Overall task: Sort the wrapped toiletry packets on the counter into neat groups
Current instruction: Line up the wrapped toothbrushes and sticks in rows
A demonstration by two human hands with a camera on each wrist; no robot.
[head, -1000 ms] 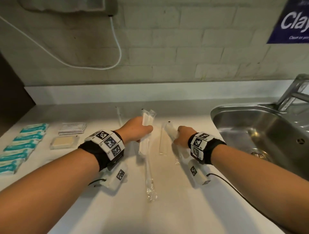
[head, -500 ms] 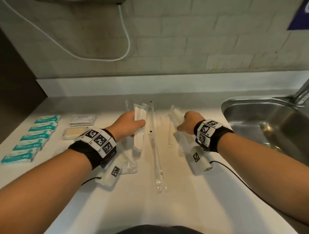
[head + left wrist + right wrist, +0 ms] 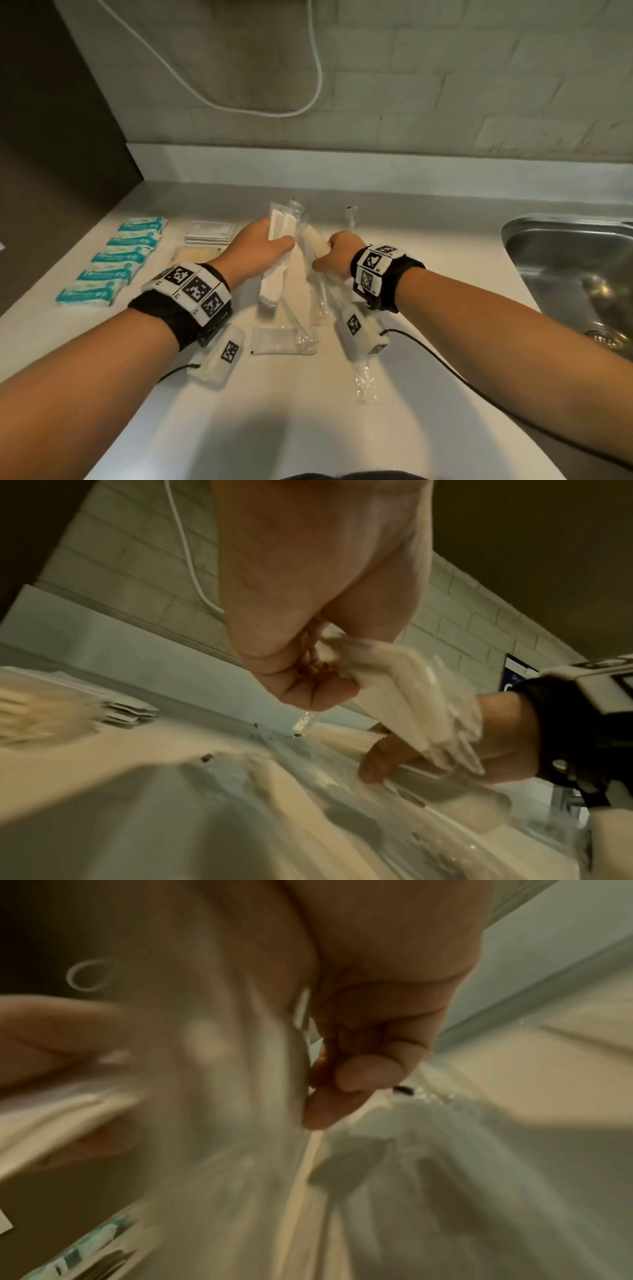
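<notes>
On the counter [image 3: 308, 428], my left hand [image 3: 255, 248] grasps a wrapped comb [image 3: 279, 246] held above mid-counter, long axis running away from me toward the wall. My right hand [image 3: 337, 253] clenches around a wrapped toothbrush [image 3: 313, 241], lengthwise too, beside it.

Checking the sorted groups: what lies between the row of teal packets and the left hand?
In the head view, a stack of white sachets and a beige packet lie between the teal packets and left hand.
</notes>
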